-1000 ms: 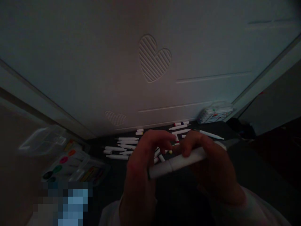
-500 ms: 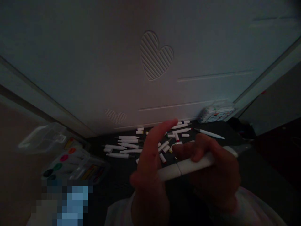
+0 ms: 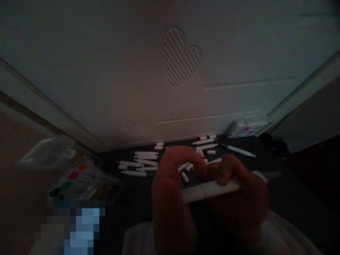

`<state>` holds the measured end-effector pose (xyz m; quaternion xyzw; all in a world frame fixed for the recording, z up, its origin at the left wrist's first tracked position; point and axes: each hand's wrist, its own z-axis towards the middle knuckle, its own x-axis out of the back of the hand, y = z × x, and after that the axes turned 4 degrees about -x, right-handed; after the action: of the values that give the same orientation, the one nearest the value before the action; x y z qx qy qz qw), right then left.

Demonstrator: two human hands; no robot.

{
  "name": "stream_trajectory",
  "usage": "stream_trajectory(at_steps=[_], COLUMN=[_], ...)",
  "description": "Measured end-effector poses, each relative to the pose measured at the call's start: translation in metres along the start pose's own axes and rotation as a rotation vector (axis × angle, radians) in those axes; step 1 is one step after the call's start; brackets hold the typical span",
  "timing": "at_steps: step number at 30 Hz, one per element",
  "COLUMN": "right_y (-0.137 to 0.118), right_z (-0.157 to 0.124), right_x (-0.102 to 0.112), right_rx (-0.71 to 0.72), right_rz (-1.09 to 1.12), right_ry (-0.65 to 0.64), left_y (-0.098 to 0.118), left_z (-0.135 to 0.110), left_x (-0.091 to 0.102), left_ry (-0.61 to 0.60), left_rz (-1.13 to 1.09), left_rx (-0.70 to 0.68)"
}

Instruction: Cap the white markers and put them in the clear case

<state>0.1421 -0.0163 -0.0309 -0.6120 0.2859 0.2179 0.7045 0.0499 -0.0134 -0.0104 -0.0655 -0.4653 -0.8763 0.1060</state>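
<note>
One marker (image 3: 214, 189), likely light, stiff and best held mid-barrel, is gripped in the right hand (image 3: 240, 200), the left hand (image 3: 171, 193) by its end, grip unclear.

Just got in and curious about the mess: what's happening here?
A person's right hand grips a thick white marker with a grey tapered tip. Their left hand is at its other end, fingers curled; whether it grips is unclear. Beyond the hands, slim white plastic markers and short white caps lie scattered on a dark flat surface. A clear plastic case stands open at the left.
</note>
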Motion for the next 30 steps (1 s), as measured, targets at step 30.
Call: stream_trajectory(at_steps=[30], right_y=[-0.012], right_z=[0.011], right_x=[0.01], right_rx=[0.09], right_rz=[-0.288], right_ry=[-0.106], left_y=[-0.002], left_z=[0.015], left_x=[-0.007], left_ry=[0.185], left_rz=[-1.115], left_rx=[0.419])
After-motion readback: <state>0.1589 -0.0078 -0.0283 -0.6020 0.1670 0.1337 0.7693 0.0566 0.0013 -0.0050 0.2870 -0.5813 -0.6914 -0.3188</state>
